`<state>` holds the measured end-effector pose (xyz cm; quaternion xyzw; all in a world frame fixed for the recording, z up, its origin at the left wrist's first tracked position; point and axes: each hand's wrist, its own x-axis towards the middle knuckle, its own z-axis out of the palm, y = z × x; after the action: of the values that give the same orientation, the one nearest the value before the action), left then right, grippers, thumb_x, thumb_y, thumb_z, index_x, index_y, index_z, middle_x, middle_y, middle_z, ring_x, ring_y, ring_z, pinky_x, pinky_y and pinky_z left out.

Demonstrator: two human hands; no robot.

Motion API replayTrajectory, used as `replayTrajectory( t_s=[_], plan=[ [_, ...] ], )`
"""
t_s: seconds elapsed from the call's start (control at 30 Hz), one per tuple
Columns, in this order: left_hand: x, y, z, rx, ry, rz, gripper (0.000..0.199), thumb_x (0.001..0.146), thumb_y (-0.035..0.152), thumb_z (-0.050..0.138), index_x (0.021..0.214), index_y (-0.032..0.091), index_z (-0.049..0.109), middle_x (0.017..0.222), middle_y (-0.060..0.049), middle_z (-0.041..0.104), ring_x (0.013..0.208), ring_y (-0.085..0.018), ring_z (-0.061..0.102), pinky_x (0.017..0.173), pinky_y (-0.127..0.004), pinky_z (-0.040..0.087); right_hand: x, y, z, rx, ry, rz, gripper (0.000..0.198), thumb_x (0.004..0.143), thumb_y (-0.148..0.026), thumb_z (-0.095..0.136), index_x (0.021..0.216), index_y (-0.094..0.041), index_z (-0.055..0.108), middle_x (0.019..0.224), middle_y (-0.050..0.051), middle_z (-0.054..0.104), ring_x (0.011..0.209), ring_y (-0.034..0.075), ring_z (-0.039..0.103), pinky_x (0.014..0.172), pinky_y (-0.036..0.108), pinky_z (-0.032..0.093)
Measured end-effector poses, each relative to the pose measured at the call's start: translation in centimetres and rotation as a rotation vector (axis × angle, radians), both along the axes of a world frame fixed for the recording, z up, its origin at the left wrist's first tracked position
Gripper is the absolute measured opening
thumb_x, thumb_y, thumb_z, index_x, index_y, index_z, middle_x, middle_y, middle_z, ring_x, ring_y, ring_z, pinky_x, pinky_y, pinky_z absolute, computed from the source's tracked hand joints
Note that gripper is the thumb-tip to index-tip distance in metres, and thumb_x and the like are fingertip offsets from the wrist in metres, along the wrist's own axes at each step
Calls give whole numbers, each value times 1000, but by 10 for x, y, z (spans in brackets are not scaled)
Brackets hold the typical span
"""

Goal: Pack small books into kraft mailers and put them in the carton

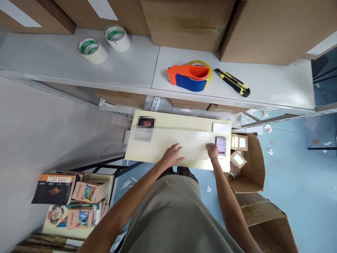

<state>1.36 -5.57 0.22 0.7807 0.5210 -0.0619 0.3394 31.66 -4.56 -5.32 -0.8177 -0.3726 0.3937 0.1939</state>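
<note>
A clear, glossy plastic sheet (pixel 193 140) lies across the cream tabletop (pixel 168 121). My left hand (pixel 172 155) is open over the sheet's front part, its fingers spread. At the sheet's right end my right hand (pixel 212 151) is closed, with fingertips pinched on the plastic. Just right of that hand lies a phone (pixel 220 146) showing a timer. A flat white item (pixel 221 128) sits behind the phone. Toward the table's left end are a dark, blurred picture (pixel 146 122) and a greyish printed patch (pixel 143 134); their kind is unclear.
On the grey shelf (pixel 131 70) ahead are tape rolls (pixel 96 56), an orange-blue tape dispenser (pixel 191 78), a utility knife (pixel 233 82) and cardboard boxes (pixel 184 26). Books (pixel 55 189) are stacked at lower left. Open cartons (pixel 254 165) stand at right; paper scraps litter the blue floor.
</note>
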Motion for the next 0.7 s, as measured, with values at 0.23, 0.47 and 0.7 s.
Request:
replayTrajectory(
  t_s=[0.23, 0.47, 0.7],
  plan=[
    [-136, 20, -27, -51, 382, 333, 79, 102, 46, 63, 167, 8, 40, 180, -30, 27, 163, -45, 37, 124, -56, 46, -5, -1, -24, -139, -133, 20, 16, 95, -29, 62, 92, -20, 76, 99, 15, 84, 96, 30, 81, 81, 33, 57],
    [-181, 14, -47, -91, 315, 359, 79, 100, 42, 65, 168, 11, 41, 183, -24, 24, 169, -45, 24, 133, -58, 35, -20, -7, -20, -140, -220, 9, 37, 101, -33, 58, 131, -13, 68, 114, 18, 82, 105, 30, 79, 90, 36, 59],
    [-177, 2, -60, 59, 159, 453, 79, 98, 40, 69, 168, 16, 40, 183, -21, 27, 168, -47, 23, 134, -62, 30, -81, -10, 0, 160, -415, 109, 57, 102, -39, 55, 152, -11, 52, 153, 30, 55, 144, 41, 55, 116, 58, 49]
  ],
)
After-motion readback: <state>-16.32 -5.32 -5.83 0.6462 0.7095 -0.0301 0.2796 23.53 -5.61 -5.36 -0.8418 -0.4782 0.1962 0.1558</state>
